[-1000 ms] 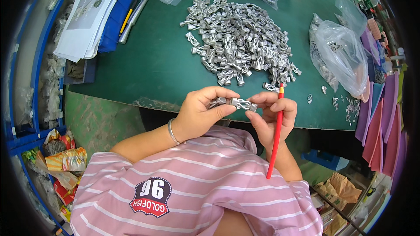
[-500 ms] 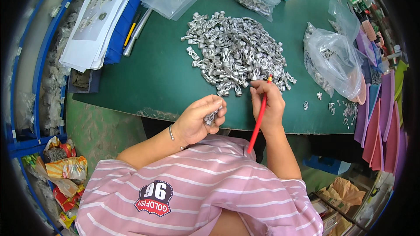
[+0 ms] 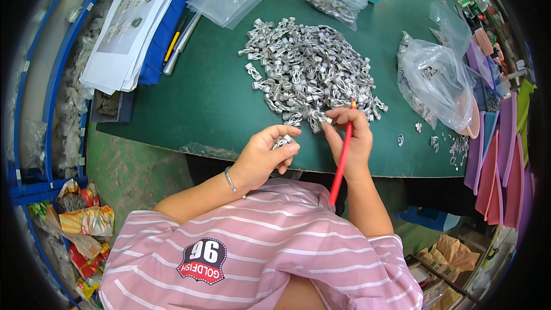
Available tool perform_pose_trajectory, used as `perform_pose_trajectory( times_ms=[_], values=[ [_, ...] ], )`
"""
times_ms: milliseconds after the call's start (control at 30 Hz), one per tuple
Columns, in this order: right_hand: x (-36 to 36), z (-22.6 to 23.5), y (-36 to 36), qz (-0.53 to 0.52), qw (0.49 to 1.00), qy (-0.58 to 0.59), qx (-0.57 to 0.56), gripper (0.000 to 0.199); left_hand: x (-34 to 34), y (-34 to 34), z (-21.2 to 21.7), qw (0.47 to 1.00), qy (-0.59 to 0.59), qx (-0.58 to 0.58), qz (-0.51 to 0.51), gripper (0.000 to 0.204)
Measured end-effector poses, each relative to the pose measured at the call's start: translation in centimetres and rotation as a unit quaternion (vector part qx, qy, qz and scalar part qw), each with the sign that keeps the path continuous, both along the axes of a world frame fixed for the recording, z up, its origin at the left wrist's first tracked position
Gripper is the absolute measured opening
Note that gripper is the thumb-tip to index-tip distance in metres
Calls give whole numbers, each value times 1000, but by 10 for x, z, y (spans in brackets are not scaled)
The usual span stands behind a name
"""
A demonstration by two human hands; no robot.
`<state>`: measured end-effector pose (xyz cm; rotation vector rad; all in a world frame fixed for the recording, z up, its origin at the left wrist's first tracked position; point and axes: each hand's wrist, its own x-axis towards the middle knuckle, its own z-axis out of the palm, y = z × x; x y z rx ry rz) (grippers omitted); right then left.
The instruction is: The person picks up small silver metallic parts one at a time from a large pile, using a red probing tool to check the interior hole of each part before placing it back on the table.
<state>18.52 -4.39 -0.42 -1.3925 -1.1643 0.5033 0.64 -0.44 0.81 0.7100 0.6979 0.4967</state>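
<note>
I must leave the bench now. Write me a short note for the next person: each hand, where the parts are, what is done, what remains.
Left hand: closed around a few small silver metal parts, near the table edge.
Right hand: holds a red pencil and pinches one part at the near edge of the pile of silver parts.
Pile lies on the green mat; clear bag with parts is to the right.
Done: a few parts picked.
Left: most of the pile is unsorted.

Small-parts workshop, green bench (image 3: pixel 189 97), heaped metal clips (image 3: pixel 310 74), bagged parts (image 3: pixel 436 80)
</note>
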Motion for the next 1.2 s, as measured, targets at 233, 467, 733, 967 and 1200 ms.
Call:
perform_pose_trajectory(
  times_ms=[233, 467, 733, 967, 1200],
  values=[
    [-6, 7, -24, 178, 948, 265, -12, 32, 6, -2, -1, 998, -4, 49, 42, 23],
    [-8, -5, -27, 204, 935, 290, 28, 25, 4, -3, 11, 977, 18, 210, 0, 23],
    [-1, -6, -26, 267, 835, 481, -21, 21, 1, 2, 10, 910, 10, 415, -7, 21],
    [-9, -10, -27, 220, 907, 350, 74, 32, 0, 1, 16, 911, 15, 411, -19, 21],
    [-12, 15, -31, 134, 970, 135, 152, 47, -3, 1, 14, 991, 22, 128, -29, 22]
  ],
)
